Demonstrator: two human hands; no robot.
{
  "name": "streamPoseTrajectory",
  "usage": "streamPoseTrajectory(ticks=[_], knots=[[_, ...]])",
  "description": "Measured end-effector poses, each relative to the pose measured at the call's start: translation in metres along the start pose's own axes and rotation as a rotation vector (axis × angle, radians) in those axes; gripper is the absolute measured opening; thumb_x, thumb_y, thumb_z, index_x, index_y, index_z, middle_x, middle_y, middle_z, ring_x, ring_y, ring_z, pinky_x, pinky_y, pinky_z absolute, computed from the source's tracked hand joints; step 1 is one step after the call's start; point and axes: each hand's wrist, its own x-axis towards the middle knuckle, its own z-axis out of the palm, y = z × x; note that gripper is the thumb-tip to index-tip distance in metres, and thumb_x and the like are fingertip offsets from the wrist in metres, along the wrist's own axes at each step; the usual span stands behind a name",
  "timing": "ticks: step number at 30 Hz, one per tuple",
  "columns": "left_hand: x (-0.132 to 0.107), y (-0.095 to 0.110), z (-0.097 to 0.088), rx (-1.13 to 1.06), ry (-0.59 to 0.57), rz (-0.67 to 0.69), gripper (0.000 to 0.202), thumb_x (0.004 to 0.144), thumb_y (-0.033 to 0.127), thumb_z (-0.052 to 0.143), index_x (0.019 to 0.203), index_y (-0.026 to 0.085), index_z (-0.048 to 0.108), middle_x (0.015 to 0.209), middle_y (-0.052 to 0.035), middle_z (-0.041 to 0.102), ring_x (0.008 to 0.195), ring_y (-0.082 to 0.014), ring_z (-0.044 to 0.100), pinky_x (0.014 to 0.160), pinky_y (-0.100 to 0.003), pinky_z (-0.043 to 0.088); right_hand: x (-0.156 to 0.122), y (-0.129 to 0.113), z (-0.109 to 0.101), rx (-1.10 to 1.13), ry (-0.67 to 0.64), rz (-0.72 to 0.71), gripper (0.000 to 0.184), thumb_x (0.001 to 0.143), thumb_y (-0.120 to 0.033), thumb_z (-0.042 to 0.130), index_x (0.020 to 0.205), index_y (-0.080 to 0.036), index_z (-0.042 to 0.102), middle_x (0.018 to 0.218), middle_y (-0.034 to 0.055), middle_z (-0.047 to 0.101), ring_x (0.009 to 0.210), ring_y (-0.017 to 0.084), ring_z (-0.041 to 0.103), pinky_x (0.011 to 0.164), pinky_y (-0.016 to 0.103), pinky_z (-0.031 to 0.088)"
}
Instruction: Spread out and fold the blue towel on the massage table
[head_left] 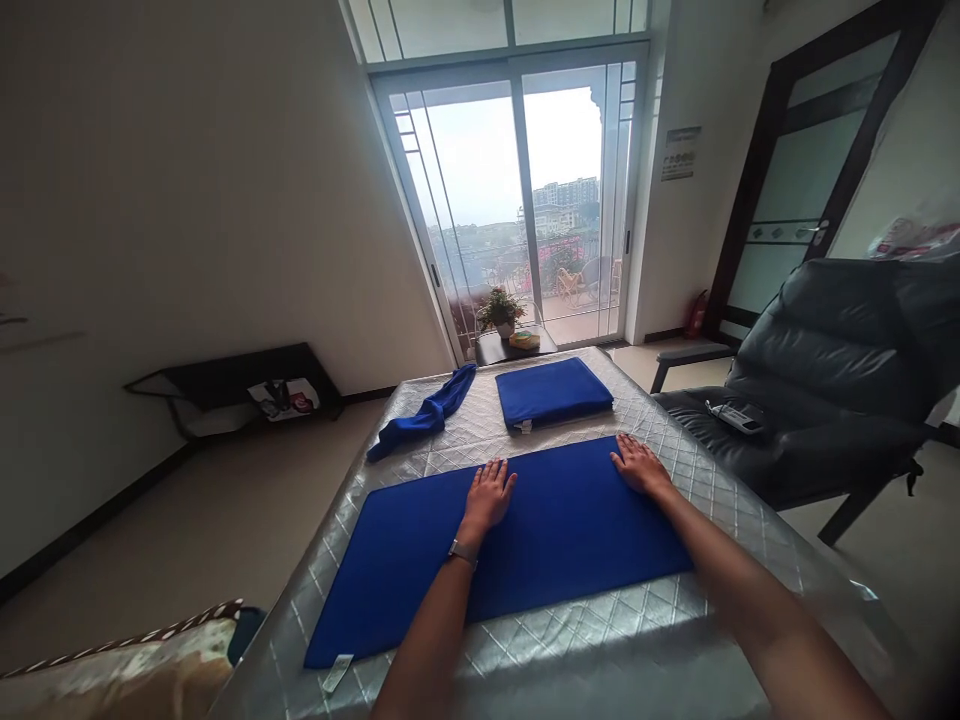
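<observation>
A blue towel point(570, 530) lies spread flat in a long rectangle, a white tag point(338, 673) sticking out at its near left corner. My left hand point(490, 493) rests palm down on its far edge near the middle, fingers stretched out. At the far right corner my right hand point(640, 464) presses flat, its fingers straight and holding nothing. Just beyond the towel sits a folded blue stack of cloth point(555, 390) with a small label at its front. To its left a crumpled strip of blue cloth point(427, 415) lies loose.
All the cloths lie on a silver quilted mattress point(510, 650). A black reclining chair point(810, 380) stands close on the right, with a device point(739, 415) on its seat. Beyond the far end, a small table point(491, 350) bears a potted plant point(502, 312) before sliding glass doors.
</observation>
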Motion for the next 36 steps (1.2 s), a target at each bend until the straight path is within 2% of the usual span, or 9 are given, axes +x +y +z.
streamPoseTrajectory(ticks=[2, 5, 9, 14, 18, 20, 23, 32, 36], knots=[[-0.001, -0.007, 0.001, -0.020, -0.029, -0.012, 0.065, 0.104, 0.056, 0.022, 0.159, 0.023, 0.035, 0.167, -0.0090, 0.030, 0.155, -0.0238, 0.024, 0.128, -0.047, 0.020, 0.000, 0.000, 0.000, -0.017, -0.006, -0.001, 0.071, 0.102, -0.046, 0.020, 0.163, -0.009, 0.024, 0.170, 0.0083, 0.020, 0.157, 0.020, 0.015, 0.128, 0.039, 0.011], [-0.011, -0.037, -0.005, -0.021, -0.062, -0.017, 0.067, 0.103, 0.062, 0.024, 0.160, 0.028, 0.033, 0.168, -0.0064, 0.027, 0.156, -0.0233, 0.022, 0.128, -0.048, 0.019, 0.001, 0.001, 0.002, -0.025, 0.000, -0.006, 0.070, 0.102, -0.046, 0.020, 0.162, -0.010, 0.025, 0.170, 0.0084, 0.021, 0.157, 0.020, 0.016, 0.128, 0.040, 0.012], [-0.030, -0.100, -0.014, 0.033, -0.059, -0.111, 0.064, 0.104, 0.059, 0.026, 0.160, 0.028, 0.032, 0.168, -0.0071, 0.027, 0.156, -0.0244, 0.022, 0.127, -0.048, 0.019, 0.001, 0.003, 0.004, -0.016, 0.023, -0.007, 0.069, 0.102, -0.045, 0.022, 0.162, -0.012, 0.027, 0.170, 0.0087, 0.022, 0.157, 0.020, 0.016, 0.128, 0.040, 0.012], [-0.053, -0.192, -0.011, 0.081, -0.058, -0.321, 0.064, 0.104, 0.056, 0.024, 0.160, 0.026, 0.030, 0.168, -0.0109, 0.027, 0.155, -0.0287, 0.025, 0.124, -0.055, 0.023, 0.001, 0.005, 0.006, -0.018, 0.033, -0.027, 0.070, 0.101, -0.047, 0.022, 0.162, -0.012, 0.028, 0.170, 0.0075, 0.023, 0.157, 0.021, 0.018, 0.128, 0.041, 0.014], [-0.068, -0.240, -0.011, 0.107, -0.041, -0.506, 0.066, 0.104, 0.055, 0.024, 0.161, 0.022, 0.029, 0.167, -0.0139, 0.027, 0.154, -0.0319, 0.027, 0.122, -0.057, 0.027, 0.001, 0.008, 0.006, -0.041, 0.037, -0.034, 0.072, 0.102, -0.048, 0.019, 0.162, -0.010, 0.026, 0.170, 0.0076, 0.021, 0.157, 0.020, 0.016, 0.128, 0.041, 0.015], [-0.073, -0.250, -0.012, 0.098, -0.027, -0.549, 0.067, 0.104, 0.055, 0.024, 0.161, 0.021, 0.027, 0.168, -0.0136, 0.024, 0.155, -0.0307, 0.025, 0.123, -0.055, 0.026, 0.002, 0.009, 0.006, -0.047, 0.029, -0.038, 0.072, 0.102, -0.049, 0.018, 0.162, -0.011, 0.026, 0.170, 0.0074, 0.021, 0.157, 0.020, 0.016, 0.128, 0.041, 0.015], [-0.077, -0.253, -0.014, 0.089, -0.019, -0.579, 0.067, 0.104, 0.054, 0.023, 0.162, 0.019, 0.026, 0.169, -0.0131, 0.022, 0.156, -0.0284, 0.023, 0.125, -0.052, 0.022, 0.002, 0.010, 0.006, -0.049, 0.017, -0.042, 0.070, 0.103, -0.050, 0.018, 0.163, -0.014, 0.026, 0.170, 0.0066, 0.022, 0.157, 0.019, 0.016, 0.128, 0.041, 0.015], [-0.075, -0.242, -0.015, 0.096, 0.019, -0.609, 0.065, 0.104, 0.052, 0.028, 0.160, 0.019, 0.032, 0.168, -0.0143, 0.027, 0.155, -0.0275, 0.025, 0.126, -0.050, 0.020, 0.001, 0.007, 0.004, -0.066, 0.026, -0.034, 0.071, 0.103, -0.049, 0.018, 0.162, -0.010, 0.026, 0.170, 0.0076, 0.023, 0.157, 0.021, 0.017, 0.128, 0.041, 0.015], [-0.075, -0.235, -0.018, 0.131, 0.144, -0.614, 0.064, 0.103, 0.049, 0.028, 0.155, 0.016, 0.042, 0.164, -0.0152, 0.037, 0.152, -0.0303, 0.033, 0.125, -0.052, 0.025, -0.001, 0.003, 0.001, -0.065, 0.021, -0.020, 0.071, 0.103, -0.047, 0.019, 0.162, -0.009, 0.026, 0.170, 0.0076, 0.022, 0.157, 0.020, 0.017, 0.128, 0.040, 0.014]])
